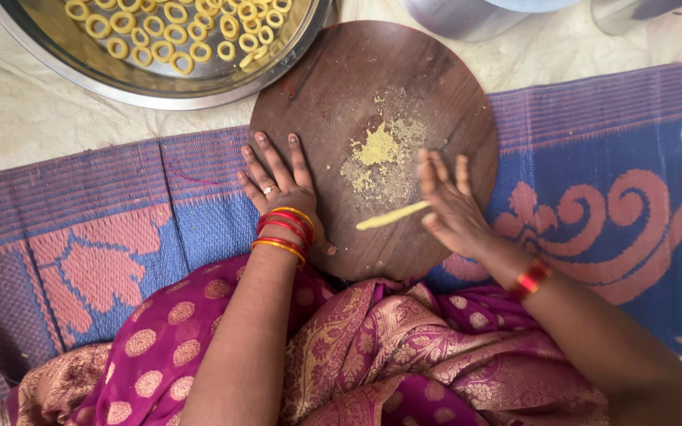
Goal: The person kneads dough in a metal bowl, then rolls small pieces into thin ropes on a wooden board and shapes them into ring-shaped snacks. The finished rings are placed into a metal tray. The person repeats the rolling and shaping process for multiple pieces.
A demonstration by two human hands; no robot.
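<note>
- My right hand (453,207) lies flat and released on the thin dough strip (392,215) at the near side of the round board (333,87); pressing too hard could snap it, I judge.
- My left hand (278,180), spread and grasping nothing, steadies the board's left edge; lifting it could let the board slide on the mat (104,229).
- Loose crumbs (380,158) may stick.

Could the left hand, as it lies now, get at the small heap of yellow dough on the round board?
Probably yes. The left hand rests flat on the wooden board's left edge, and the dough heap lies just right of its fingers, with only bare board and crumbs between. The right hand is beside the heap, not over it.
</note>
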